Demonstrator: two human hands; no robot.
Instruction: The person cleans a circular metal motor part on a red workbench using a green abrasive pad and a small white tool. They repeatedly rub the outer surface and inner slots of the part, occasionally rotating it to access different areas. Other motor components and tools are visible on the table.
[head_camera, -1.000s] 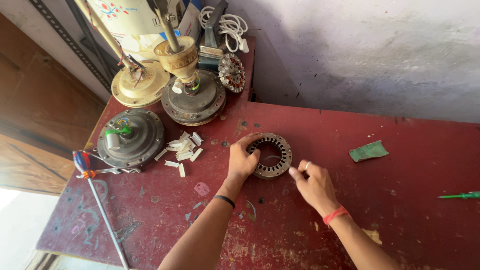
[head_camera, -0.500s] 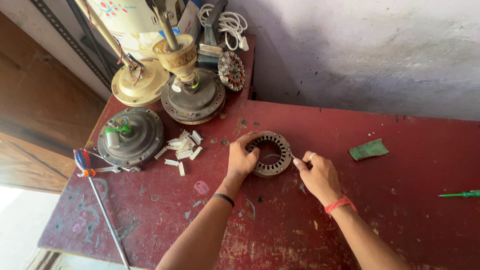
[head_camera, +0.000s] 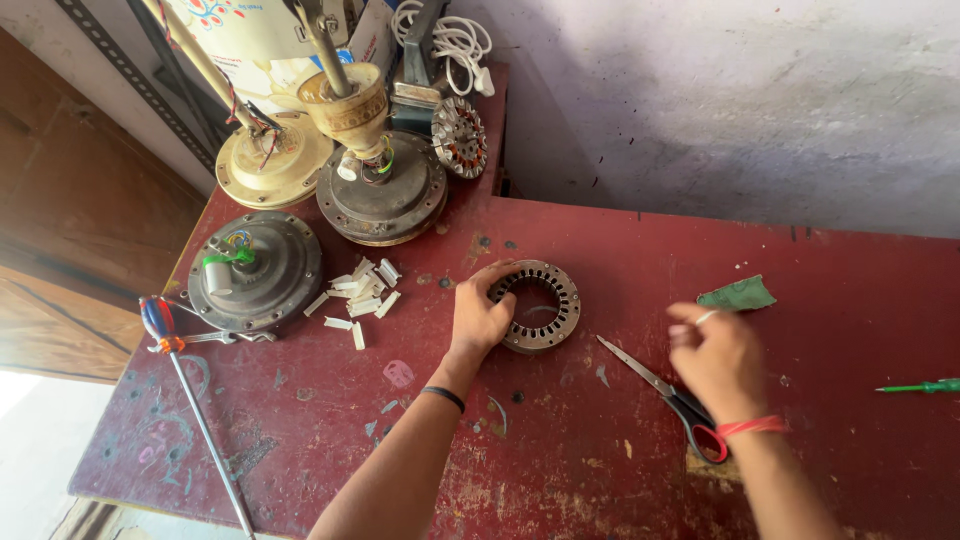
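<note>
since the earlier frame the right hand (head_camera: 715, 355) has drawn away from the stator ring (head_camera: 537, 305), moving to the right of centre, and a pair of scissors (head_camera: 668, 398) with red and black handles now shows on the red table (head_camera: 560, 470) just below it. that hand is blurred with motion; its fingers look loosely curled, with something small and pale at the fingertips, but i cannot tell whether they pinch it. the left hand (head_camera: 480, 317) rests at the centre of the frame with fingers spread and curved over the ring's left rim, seemingly to steady it flat on the table. a heap of small white strips (head_camera: 358, 293) lies left of centre, near a dark round motor housing (head_camera: 255, 270). more fan motor parts (head_camera: 380, 185) stand at the upper left, a screwdriver with a red and blue handle (head_camera: 185, 385) lies at the left edge, a green scrap (head_camera: 737, 294) sits right of the ring, and a green screwdriver (head_camera: 920, 386) lies at the far right.
</note>
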